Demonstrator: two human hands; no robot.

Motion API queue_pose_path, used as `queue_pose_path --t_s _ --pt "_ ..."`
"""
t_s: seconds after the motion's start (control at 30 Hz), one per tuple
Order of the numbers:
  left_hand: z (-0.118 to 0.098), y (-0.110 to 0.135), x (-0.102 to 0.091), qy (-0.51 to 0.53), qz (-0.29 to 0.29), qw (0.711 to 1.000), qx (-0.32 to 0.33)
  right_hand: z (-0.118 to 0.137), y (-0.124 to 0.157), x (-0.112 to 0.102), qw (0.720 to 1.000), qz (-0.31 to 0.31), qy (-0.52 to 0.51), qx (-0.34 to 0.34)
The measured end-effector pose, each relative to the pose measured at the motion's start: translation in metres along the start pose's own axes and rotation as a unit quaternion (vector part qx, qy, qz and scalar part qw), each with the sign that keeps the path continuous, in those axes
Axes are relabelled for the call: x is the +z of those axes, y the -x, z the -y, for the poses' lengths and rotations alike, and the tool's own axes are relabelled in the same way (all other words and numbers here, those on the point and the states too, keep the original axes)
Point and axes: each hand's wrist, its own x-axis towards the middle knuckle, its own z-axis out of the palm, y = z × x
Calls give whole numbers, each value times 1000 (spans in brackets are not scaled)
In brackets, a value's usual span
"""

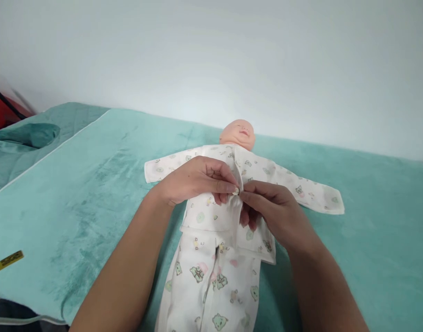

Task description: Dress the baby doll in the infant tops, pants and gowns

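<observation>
A snap fastener (236, 191) on the baby doll's jacket (204, 214) is pinched between the fingertips of the left hand (194, 180) and right hand (279, 212). The doll's head (237, 134) is seen at 12 o'clock from the grip.

Plain pale wall (211, 55) behind the blanket, unmarked. Light soft and even, no hard shadows.

Teal plush blanket (76, 184) covers the surface below the wall, with white piping (49, 154) along its left edge.

- **Left of blanket:** second teal cover (4, 170) with a bunched fold (25, 136) on it.
- **Far left, past that cover:** red and black object (0, 113), blurred.
- **Blanket's near-left corner:** yellow strip (6, 262).
</observation>
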Motion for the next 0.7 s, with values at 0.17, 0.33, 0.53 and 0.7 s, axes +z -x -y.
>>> queue_pose_path --t_s 0.17,0.33,0.53,0.7 --pt "1 -1 1 -2 -7 1000 -6 -4 -2 -1 998 16 -57 12" --pt "3 -2 1 -2 -10 1000 -1 -3 -3 0 998 6 -61 20" --pt "3 -2 1 -27 -16 999 -8 -4 -1 0 1000 5 -26 12" --pt "2 -2 2 -34 -19 999 -12 -5 -1 0 1000 2 -23 14"
